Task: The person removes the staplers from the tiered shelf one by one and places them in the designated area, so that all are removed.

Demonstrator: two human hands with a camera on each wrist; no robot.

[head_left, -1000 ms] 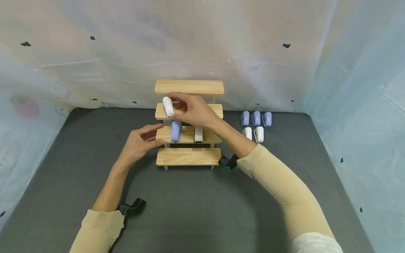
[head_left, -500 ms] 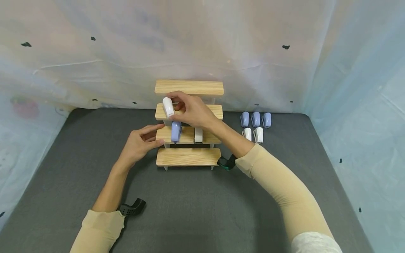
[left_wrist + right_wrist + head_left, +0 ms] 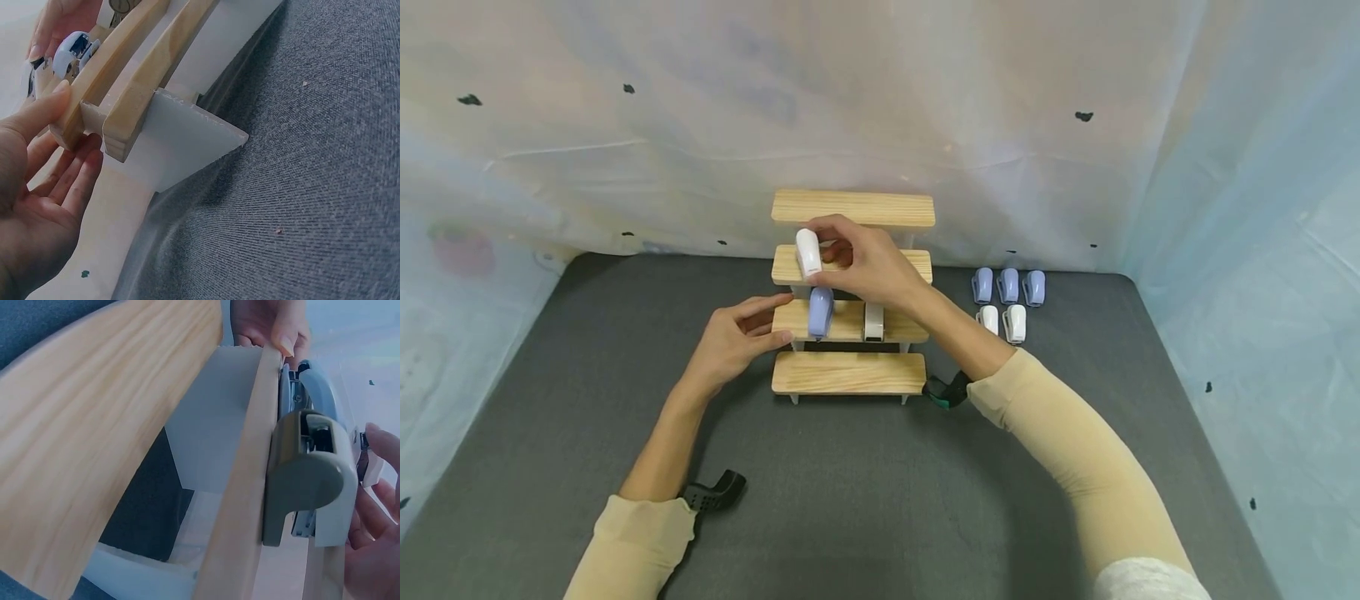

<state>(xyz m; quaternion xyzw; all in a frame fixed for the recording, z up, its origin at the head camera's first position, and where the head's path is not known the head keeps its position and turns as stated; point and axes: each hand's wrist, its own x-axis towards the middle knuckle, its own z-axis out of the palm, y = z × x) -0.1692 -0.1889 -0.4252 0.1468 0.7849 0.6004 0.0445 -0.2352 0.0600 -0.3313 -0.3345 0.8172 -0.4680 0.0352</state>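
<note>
A tiered wooden display shelf [image 3: 849,372] stands on the dark cloth. My left hand [image 3: 724,342] grips the left end of its second step; in the left wrist view the thumb lies against the board's edge with fingers beneath. My right hand [image 3: 870,265] holds a white mini stapler [image 3: 808,252] by its ends at the left of the third step. Whether that stapler touches the board cannot be told. On the second step are a blue mini stapler [image 3: 821,312] at left and a whitish mini stapler [image 3: 873,322] at right, partly covered by the right hand in the head view.
Right of the shelf, three blue staplers [image 3: 1008,286] lie in a row, with two white staplers [image 3: 1015,323] in front of them. A pale curtain [image 3: 700,125] hangs close behind the shelf. Black wrist mounts [image 3: 718,492] stick out beside both forearms.
The head view has shifted slightly. The white stapler in my right hand has moved a touch to the right and stands a little straighter. My left hand stays on the shelf.
</note>
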